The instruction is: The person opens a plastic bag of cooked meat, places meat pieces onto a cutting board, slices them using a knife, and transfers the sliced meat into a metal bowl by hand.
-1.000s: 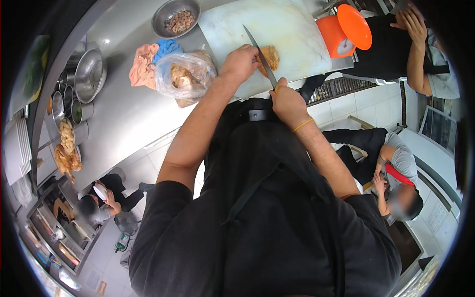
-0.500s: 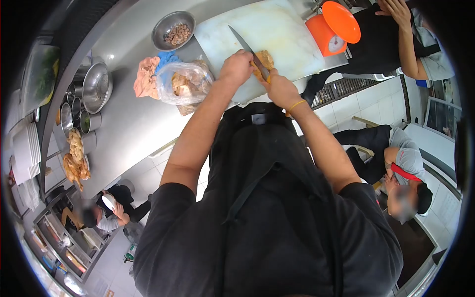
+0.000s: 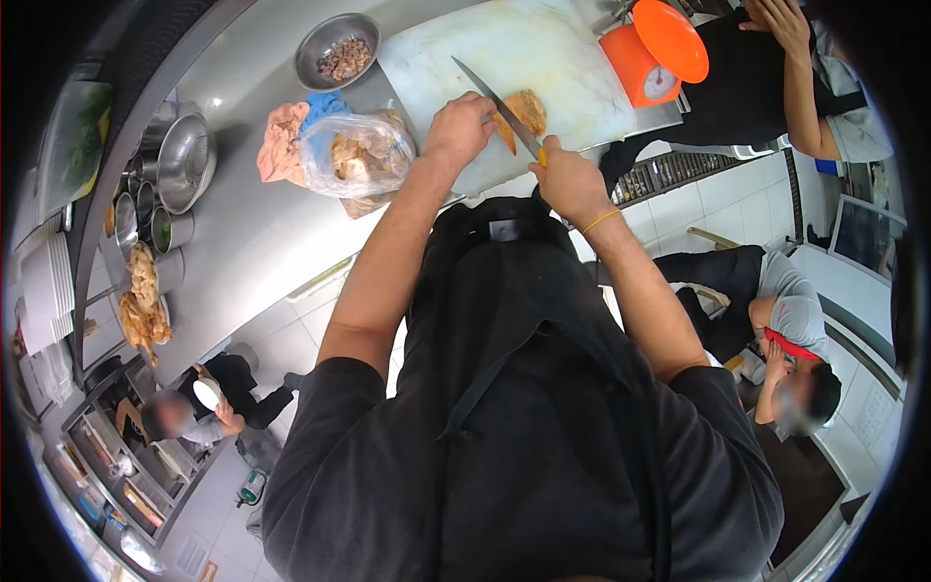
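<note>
My right hand [image 3: 574, 181] grips the yellow handle of a kitchen knife [image 3: 497, 102], whose long blade points away to the upper left. Under and beside the blade, a browned piece of cooked meat [image 3: 527, 109] lies on the white cutting board [image 3: 427, 58]. A narrow slice of meat [image 3: 506, 136] is on the near side of the blade. The curled fingers of my left hand [image 3: 460, 129] are closed at the upper left end of this slice; the exact fingertip contact is hard to see.
Left of the board are a clear bag of meat [image 3: 357, 160], a pink cloth [image 3: 281, 144] and a metal bowl of chopped pieces [image 3: 337, 53]. An orange scale [image 3: 640, 68] stands right. Whole cooked poultry [image 3: 144, 301] and steel bowls [image 3: 184, 163] sit far left. Several people are nearby.
My right hand has pulled the knife slightly right and toward me. My left hand has shifted a little left, opening a gap between the hands. A slice now shows apart from the larger piece.
</note>
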`<state>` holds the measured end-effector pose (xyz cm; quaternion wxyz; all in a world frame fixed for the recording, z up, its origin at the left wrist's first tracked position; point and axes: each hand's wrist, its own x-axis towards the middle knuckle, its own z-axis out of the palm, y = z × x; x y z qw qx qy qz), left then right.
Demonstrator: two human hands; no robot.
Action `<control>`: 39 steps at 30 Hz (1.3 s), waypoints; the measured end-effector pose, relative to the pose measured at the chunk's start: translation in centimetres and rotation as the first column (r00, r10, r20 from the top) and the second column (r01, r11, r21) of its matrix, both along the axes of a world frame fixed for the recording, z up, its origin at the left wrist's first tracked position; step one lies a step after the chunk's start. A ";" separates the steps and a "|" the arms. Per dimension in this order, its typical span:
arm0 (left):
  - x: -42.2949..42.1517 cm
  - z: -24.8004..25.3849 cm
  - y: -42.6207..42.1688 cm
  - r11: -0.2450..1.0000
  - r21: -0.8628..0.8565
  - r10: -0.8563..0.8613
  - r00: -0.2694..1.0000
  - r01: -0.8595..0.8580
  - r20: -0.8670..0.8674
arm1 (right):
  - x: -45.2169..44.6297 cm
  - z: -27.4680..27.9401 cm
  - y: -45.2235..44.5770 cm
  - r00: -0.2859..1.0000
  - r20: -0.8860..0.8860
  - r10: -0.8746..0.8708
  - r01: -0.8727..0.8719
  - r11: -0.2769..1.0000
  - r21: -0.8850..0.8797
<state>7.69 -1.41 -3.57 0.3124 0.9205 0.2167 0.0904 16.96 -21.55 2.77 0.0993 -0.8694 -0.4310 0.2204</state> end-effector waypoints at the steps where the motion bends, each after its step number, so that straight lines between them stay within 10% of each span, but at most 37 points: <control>1: 0.1 -0.1 0.0 1.000 0.013 -0.002 1.000 0.002 0.011 | -0.2 0.4 0.0 1.000 0.001 0.008 -0.008 1.000 -0.015; 39: 0.3 0.6 0.5 0.999 0.013 -0.031 0.997 0.031 -0.067 | 0.1 -0.3 -2.2 0.997 -0.010 -0.081 0.081 0.995 0.058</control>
